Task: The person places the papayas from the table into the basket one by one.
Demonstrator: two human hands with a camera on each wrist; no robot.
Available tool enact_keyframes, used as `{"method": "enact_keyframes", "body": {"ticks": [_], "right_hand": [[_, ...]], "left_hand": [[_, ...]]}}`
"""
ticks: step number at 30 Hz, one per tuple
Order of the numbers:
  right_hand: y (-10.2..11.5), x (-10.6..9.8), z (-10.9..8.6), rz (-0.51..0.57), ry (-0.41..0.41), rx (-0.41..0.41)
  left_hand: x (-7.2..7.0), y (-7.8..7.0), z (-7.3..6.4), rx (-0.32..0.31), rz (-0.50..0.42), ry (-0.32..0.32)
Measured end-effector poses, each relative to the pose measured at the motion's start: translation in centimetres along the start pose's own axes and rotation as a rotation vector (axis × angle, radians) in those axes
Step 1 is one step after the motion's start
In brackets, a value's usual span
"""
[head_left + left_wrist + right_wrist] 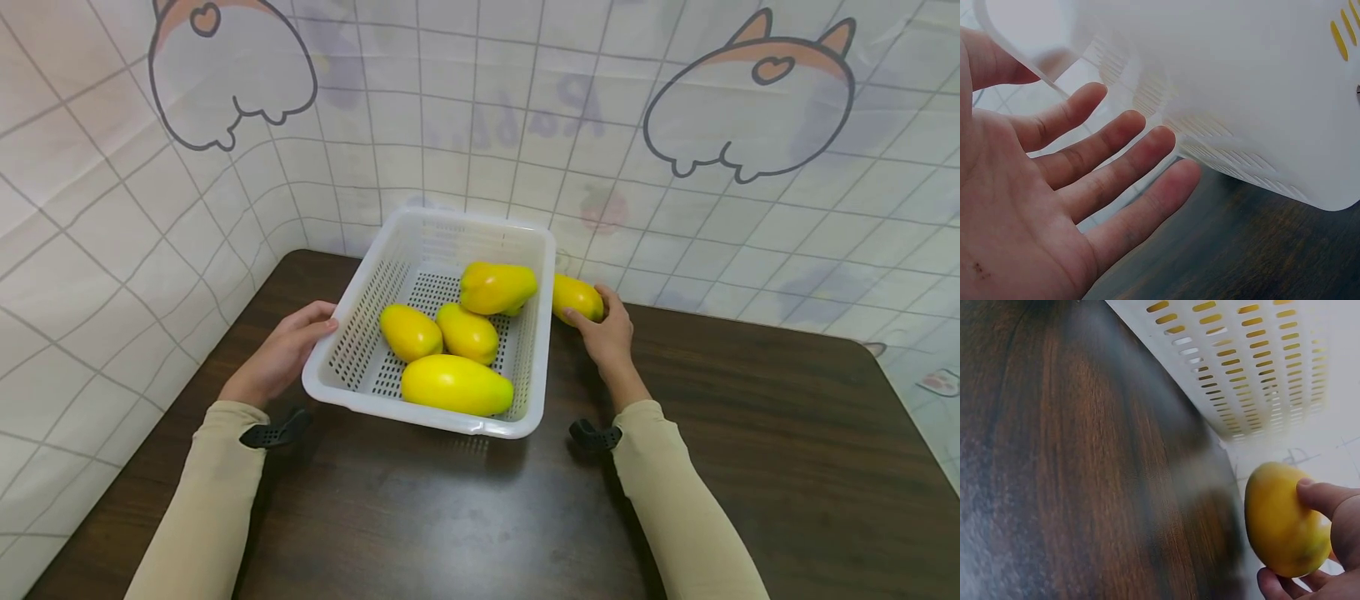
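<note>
A white perforated plastic basket [543, 358] stands on the table, holding several yellow fruits with greenish ends, among them a lobed one [497, 287] and a long one [456, 386]. At the basket's left side, my left hand [281, 350] holds the rim with the thumb over it; in the left wrist view its other fingers [1154, 194] extend along the outside wall. Just beyond the right wall, my right hand [611, 337] grips a smooth oval yellow fruit [1282, 519], mango- or papaya-like, between thumb and fingers. The basket partly hides that fruit in the head view.
The dark wood table [720, 450] extends to the right and in front of the basket. A white grid-patterned cloth [480, 108] with cartoon drawings hangs behind and on the left. Black bands [273, 432] sit at both wrists.
</note>
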State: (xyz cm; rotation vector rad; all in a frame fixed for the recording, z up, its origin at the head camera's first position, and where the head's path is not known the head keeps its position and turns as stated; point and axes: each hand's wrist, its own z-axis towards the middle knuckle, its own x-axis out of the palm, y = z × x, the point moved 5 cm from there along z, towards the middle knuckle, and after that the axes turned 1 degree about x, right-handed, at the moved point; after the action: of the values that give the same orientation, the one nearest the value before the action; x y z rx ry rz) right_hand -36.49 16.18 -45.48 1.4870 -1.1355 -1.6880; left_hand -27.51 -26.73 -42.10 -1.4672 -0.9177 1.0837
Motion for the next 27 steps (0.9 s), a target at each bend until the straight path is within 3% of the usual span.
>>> {"method": "enact_keyframes", "body": {"ticks": [27], "right_hand": [[0.7, -2.0, -1.1, 0.164, -0.102, -0.015]], "left_hand": [[-0.1, 0.2, 0.1, -0.010, 0.020, -0.005]]}}
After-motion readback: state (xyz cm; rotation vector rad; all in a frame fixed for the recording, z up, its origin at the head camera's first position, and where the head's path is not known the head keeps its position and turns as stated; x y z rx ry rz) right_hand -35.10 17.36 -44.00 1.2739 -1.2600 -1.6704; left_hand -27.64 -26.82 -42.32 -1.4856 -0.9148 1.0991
